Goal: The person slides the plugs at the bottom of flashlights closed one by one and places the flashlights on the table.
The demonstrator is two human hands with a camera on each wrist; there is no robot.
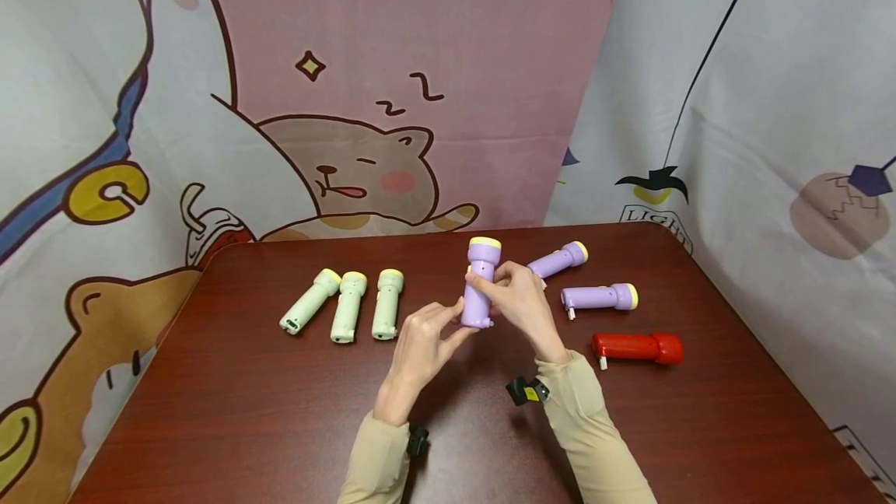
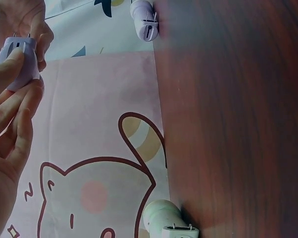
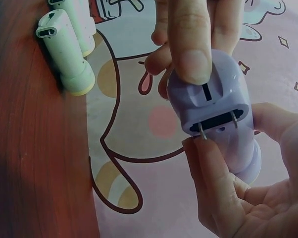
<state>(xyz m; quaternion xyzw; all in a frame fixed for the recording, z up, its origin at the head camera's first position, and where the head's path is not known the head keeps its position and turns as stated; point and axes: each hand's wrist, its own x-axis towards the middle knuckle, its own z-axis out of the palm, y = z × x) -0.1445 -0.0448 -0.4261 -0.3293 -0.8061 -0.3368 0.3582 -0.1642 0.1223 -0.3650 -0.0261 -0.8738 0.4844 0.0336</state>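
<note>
Both hands hold a purple flashlight [image 1: 483, 255] with a yellow rim, lens end pointing away, above the table's middle. My right hand [image 1: 521, 302] grips its barrel, the thumb lying along the near side. At the tail end, my left hand [image 1: 420, 344] pinches the flashlight, its thumb pressed beside a dark slot on the end face, as the right wrist view shows. Two metal plug prongs [image 3: 233, 119] stick out of the tail next to that thumb. Fingers of my left hand [image 2: 15, 119] curl under the tail in the left wrist view.
On the brown table [image 1: 280, 426], several light green flashlights [image 1: 348, 309] lie to the left. Two purple flashlights [image 1: 595, 298] and a red flashlight [image 1: 630, 347] lie to the right, some with white plug parts swung out. A cartoon-printed cloth [image 1: 504, 99] hangs behind.
</note>
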